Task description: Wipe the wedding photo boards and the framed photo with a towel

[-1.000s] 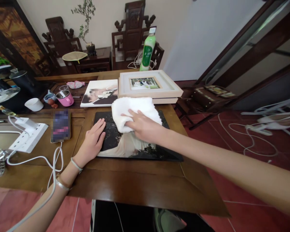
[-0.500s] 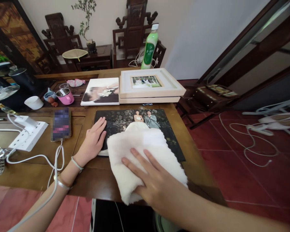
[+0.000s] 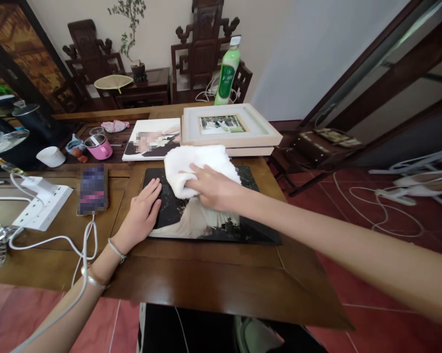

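A dark wedding photo panel (image 3: 253, 226) lies flat on the wooden table. Its left edge is under the fingers of my left hand (image 3: 144, 208), which rests flat and open. My right hand (image 3: 217, 189) grips a fluffy white towel (image 3: 202, 158) and presses it on the upper part of the panel. The towel and hand cover the couple in the picture; the pale dress train below stays visible. The towel's far edge reaches up to the framed pictures behind.
Behind the panel lie a photo board (image 3: 158, 142) and stacked light wood frames (image 3: 265, 130), with a green bottle (image 3: 228, 73) beyond. Left are a phone (image 3: 92, 189) on a cable, a power strip (image 3: 44, 208), a pink mug (image 3: 102, 148) and a white cup (image 3: 51, 157).
My right hand has pushed the towel away from me, from the panel's near edge to its far edge. The panel's lower part is now uncovered. My left hand stays in place.
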### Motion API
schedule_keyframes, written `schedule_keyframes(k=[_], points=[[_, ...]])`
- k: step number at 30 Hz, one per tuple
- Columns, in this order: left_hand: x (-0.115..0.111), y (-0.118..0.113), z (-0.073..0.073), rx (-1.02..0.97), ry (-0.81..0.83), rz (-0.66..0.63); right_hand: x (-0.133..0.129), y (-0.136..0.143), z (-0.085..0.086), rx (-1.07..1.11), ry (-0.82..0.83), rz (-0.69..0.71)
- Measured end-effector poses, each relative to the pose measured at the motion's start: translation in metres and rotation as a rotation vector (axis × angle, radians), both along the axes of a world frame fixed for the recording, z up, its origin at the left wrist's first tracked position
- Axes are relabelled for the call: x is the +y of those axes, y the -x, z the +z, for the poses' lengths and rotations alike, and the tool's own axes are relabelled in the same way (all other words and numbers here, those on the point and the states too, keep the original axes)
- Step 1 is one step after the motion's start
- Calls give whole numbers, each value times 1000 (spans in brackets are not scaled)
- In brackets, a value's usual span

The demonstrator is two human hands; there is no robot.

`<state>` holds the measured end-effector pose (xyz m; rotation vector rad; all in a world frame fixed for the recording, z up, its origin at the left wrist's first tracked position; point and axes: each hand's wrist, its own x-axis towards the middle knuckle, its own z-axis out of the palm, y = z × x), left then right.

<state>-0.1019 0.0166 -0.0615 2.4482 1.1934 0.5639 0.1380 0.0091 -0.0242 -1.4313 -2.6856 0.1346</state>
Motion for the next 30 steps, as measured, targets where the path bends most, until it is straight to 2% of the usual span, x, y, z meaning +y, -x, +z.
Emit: schedule_keyframes(k=[4,8,13,18,21,23,25,30], points=[[0,0,1,-13,8,-10,6,5,-2,-17,-32,-31],[1,0,0,-15,6,-10,-11,10,-5,-62,-23,-50],[0,0,1,-13,3,-11,-66,20,-5,-27,-10,35],[0,-1,2,1,8,-9,-131,35,-7,110,-206,112],[0,-1,2,0,5,-13,-150,39,-9,149,-253,123],[0,-1,2,-2,3,-14,-149,37,-8,143,-197,137],[0,-1,2,-5,0,-13,-138,31,-6,117,-102,133],[1,0,0,-11,-2,-7,-79,13,-3,36,34,39]])
